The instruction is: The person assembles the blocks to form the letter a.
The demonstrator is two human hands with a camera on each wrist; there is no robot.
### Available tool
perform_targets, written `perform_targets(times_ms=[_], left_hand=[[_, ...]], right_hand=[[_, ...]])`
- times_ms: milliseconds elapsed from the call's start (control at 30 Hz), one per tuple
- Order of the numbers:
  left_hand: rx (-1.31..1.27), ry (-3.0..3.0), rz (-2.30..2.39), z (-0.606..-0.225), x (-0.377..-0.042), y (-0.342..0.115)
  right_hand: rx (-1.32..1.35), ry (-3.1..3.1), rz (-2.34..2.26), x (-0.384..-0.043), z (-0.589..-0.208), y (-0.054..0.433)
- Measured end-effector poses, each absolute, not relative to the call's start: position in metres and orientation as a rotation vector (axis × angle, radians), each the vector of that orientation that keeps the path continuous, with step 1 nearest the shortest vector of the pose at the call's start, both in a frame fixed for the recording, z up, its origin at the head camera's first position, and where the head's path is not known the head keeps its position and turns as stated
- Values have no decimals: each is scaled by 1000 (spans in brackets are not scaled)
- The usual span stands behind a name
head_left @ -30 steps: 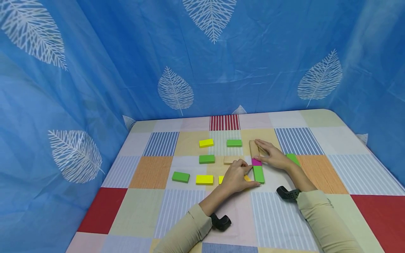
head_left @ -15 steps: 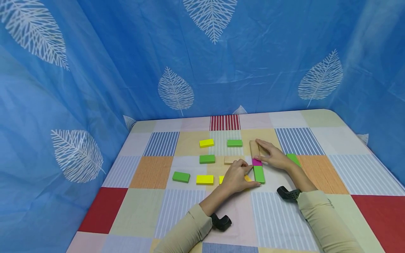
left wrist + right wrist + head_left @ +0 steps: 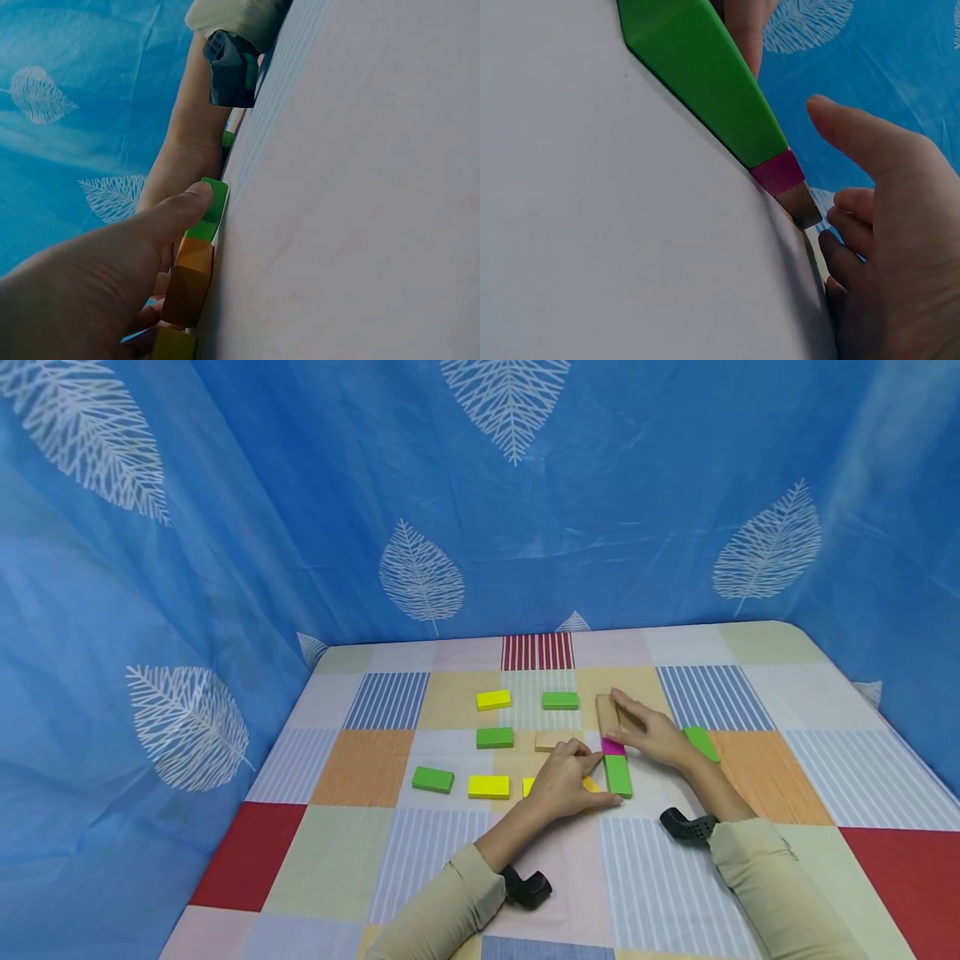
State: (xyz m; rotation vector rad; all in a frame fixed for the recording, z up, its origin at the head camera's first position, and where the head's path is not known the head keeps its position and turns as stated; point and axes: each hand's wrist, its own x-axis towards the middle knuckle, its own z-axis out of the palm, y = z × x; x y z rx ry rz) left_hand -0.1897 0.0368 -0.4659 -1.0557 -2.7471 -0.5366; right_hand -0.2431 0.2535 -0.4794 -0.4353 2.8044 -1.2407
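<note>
A line of blocks runs away from me: a green block (image 3: 618, 775), a small magenta block (image 3: 612, 747) behind it, and a plain wooden block (image 3: 607, 714) farthest. My left hand (image 3: 555, 783) pinches the green block, thumb at its near end and index finger near its far end. An orange block (image 3: 189, 281) lies beside it, partly hidden by that hand. My right hand (image 3: 658, 740) arches beside the wooden block, fingertips near its far end. In the right wrist view its thumb (image 3: 847, 131) stands apart from the blocks and the fingers bend loosely.
Left of the hands lie several green and yellow blocks, among them a yellow block (image 3: 489, 787), and another plain wooden block (image 3: 551, 741). One more green block (image 3: 701, 743) lies by the right wrist. A patchwork cloth (image 3: 315, 860) covers the table; blue curtains (image 3: 600, 527) surround it.
The head view has shifted slightly, so everything appears a little farther right. Both hands and the blocks keep practically the same places relative to each other.
</note>
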Motion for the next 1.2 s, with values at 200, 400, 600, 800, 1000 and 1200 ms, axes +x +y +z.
perform_targets(times_ms=[200, 400, 600, 800, 1000, 1200], left_hand=[[-1061, -2765, -538, -466, -191, 37], [-1074, -2771, -546, -467, -191, 36], [-1086, -2773, -535, -467, -191, 37], [-1097, -2787, -527, -464, -191, 37], [-1106, -2857, -562, -458, -189, 34], [-1138, -2851, -566, -454, -185, 22]], right_hand=[[-528, 2804, -1105, -236, -477, 254], [-659, 2792, -1036, -233, -475, 255], [-772, 2763, -1044, -233, -476, 257], [-757, 2769, -1026, -234, -475, 257], [-684, 2772, -1000, -230, -474, 256], [-653, 2771, -1008, -226, -472, 254]])
